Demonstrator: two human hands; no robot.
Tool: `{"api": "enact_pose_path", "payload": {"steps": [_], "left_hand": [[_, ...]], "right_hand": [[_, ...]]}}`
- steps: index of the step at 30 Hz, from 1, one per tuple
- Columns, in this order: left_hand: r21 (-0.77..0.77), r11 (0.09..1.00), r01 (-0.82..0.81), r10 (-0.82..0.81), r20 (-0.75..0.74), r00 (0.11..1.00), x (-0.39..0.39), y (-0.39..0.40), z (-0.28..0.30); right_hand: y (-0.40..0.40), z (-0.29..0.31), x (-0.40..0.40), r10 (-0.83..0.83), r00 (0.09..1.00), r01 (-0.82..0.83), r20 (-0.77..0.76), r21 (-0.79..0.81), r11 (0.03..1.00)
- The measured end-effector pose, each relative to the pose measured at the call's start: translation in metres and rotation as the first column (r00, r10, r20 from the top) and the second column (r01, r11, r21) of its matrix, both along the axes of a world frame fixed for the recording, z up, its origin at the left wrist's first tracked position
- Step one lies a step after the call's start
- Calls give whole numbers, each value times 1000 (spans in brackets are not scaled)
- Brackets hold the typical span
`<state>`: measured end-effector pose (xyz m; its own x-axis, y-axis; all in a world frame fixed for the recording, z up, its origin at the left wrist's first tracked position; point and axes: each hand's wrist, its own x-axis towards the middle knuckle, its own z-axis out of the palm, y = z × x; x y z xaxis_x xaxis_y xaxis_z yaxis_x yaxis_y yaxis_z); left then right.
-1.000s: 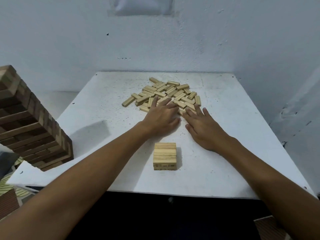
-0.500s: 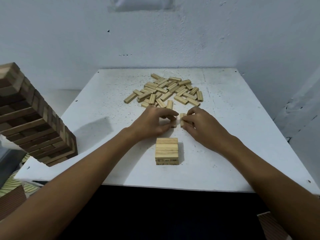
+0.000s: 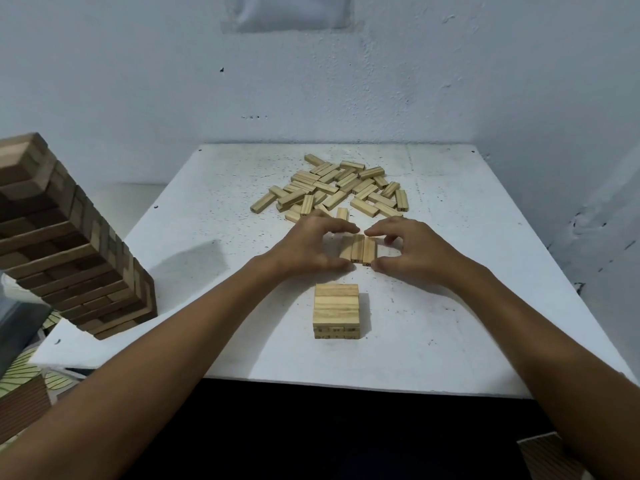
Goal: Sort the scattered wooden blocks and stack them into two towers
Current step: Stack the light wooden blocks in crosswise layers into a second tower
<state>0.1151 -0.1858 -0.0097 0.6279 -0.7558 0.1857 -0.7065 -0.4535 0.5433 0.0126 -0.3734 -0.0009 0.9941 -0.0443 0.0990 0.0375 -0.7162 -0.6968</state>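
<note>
Pale blocks (image 3: pixel 332 190) scattered; low stack (image 3: pixel 336 311).

Dark tower (image 3: pixel 69 244) cut off at my left edge. Marks on block ends (image 3: pixel 335 330) too small to read. Left hand (image 3: pixel 308 245) hides part of gathered blocks (image 3: pixel 362 249).

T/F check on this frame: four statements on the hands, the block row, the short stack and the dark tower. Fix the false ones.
1. Both hands, left hand and right hand, hold a row of light blocks between them. True.
2. The row already rests on the short light stack. False: it is beyond the stack, between it and the loose pile.
3. The dark tower stands at the table's left edge. True.
4. The loose pile lies nearer the person than the short stack. False: it lies farther back, toward the wall.
</note>
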Motion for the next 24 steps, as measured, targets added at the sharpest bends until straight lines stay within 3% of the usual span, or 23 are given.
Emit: {"api": "enact_pose_path", "payload": {"steps": [6,18,24], "left_hand": [[-43,999,-5,-3,-185,983,0,-5,1],[-86,996,-4,-12,-191,981,4,-5,0],[-97,995,7,-27,-210,977,2,-6,4]], "right_hand": [[1,-5,3,-10,999,13,-45,70,997],[3,-8,4,-32,999,36,-28,156,987],[6,-9,5,-14,1000,12,18,111,994]]}}
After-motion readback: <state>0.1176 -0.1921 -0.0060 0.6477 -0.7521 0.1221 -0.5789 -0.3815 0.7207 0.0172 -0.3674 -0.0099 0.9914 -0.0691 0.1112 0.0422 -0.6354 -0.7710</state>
